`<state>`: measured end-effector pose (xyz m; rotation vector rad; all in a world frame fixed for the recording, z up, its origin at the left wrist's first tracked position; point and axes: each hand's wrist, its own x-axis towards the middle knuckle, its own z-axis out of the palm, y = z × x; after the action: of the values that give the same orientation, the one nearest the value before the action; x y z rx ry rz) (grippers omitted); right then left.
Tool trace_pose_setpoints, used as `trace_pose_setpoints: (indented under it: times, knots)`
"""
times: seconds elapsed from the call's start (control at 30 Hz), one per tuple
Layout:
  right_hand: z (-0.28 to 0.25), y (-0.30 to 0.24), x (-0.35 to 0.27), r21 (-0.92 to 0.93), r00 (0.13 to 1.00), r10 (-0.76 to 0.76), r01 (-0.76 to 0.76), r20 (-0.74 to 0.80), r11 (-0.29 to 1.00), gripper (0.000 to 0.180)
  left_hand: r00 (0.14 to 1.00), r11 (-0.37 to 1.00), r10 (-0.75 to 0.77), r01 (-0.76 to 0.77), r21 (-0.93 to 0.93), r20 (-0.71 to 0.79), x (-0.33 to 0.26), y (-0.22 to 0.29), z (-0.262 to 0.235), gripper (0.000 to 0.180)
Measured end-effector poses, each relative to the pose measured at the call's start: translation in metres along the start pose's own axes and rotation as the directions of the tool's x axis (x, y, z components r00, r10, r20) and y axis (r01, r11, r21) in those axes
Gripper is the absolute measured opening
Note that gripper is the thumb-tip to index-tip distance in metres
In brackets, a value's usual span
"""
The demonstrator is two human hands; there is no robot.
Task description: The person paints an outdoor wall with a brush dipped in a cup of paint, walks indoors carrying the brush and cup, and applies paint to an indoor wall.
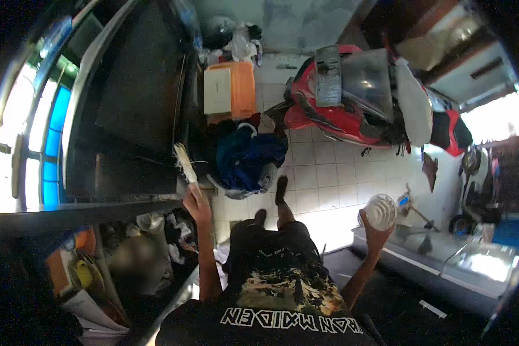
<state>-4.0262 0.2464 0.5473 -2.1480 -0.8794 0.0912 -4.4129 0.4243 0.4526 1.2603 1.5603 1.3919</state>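
My left hand (198,204) is closed round the lower end of a pale, narrow brush-like thing (184,163). Its far end looks frayed, with loose strands, and points up beside the dark cabinet (121,104). Out to the right, my right hand (378,233) grips a clear, round, ridged cup (382,211) from below. The cup's wide circular face is turned toward me, and nothing can be made out inside it. Both hands are held well apart, on either side of my body.
Ahead on the tiled floor (323,167) lies a basket heaped with blue cloth (251,158). Behind it stands an orange and white box (230,86). A red motorcycle (352,109) is parked ahead to the right. A glass-topped case (438,256) flanks my right side; cluttered shelves (106,271) are at left.
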Motion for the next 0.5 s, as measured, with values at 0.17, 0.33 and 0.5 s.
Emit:
trace_pose_setpoints:
  times: [0.17, 0.33, 0.5]
  knots:
    - [0.055, -0.032, 0.076, 0.189, 0.982, -0.160, 0.140, 0.099, 0.972, 0.077, 0.978, 0.996, -0.078, 0.083, 0.017, -0.194, 0.001, -0.037, 0.029, 0.042]
    - [0.105, -0.058, 0.142, 0.351, 0.868, -0.267, 0.117, 0.418, 0.929, 0.080, 0.946, 0.991, -0.130, 0.124, -0.040, -0.297, 0.017, -0.005, 0.076, 0.043]
    - [0.132, -0.082, 0.197, 0.367, 0.804, -0.399, 0.244, 0.441, 0.898, 0.072, 0.942, 0.995, -0.099, 0.086, -0.053, -0.321, 0.052, 0.023, 0.114, 0.044]
